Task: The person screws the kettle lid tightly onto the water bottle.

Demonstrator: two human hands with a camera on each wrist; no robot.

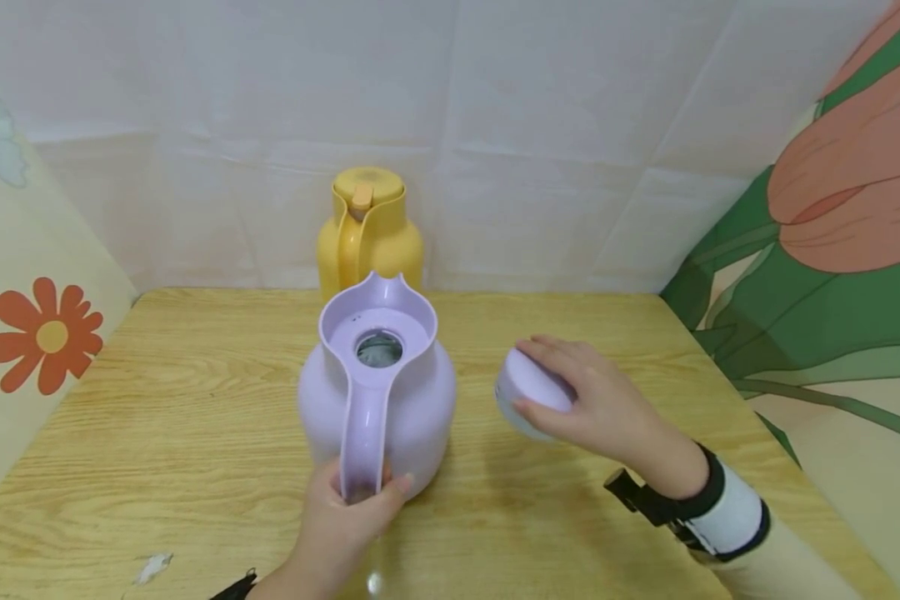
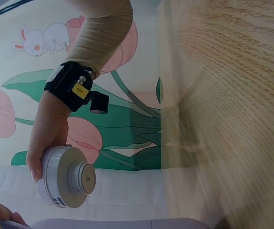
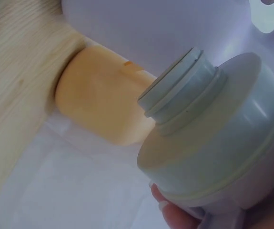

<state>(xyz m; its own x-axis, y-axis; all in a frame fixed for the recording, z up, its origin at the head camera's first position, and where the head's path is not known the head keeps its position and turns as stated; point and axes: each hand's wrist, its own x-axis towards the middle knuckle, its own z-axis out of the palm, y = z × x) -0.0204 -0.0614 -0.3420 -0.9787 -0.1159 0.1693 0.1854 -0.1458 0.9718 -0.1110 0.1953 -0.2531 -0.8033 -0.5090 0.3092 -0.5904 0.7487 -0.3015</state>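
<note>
A lilac thermos jug (image 1: 420, 408) stands on the wooden table, its top uncovered, with a round dark mouth showing inside the collar. Its handle (image 1: 363, 442) faces me, and my left hand (image 1: 341, 517) grips it near the bottom. To the right of the jug, my right hand (image 1: 596, 400) holds the lilac lid (image 1: 536, 387) by its rim, tilted and raised over the table. In the left wrist view the stopper end of the lid (image 2: 82, 179) shows, and the right wrist view shows its stepped plug (image 3: 179, 90) pointing toward the jug (image 3: 160, 28).
A yellow thermos jug (image 1: 371, 233) with its lid on stands behind the lilac one, by the white wall covering (image 1: 540, 167). The wooden table (image 1: 195, 400) has a small pale worn patch (image 1: 152, 568) at front left. Flower-patterned panels (image 1: 832, 317) flank the table.
</note>
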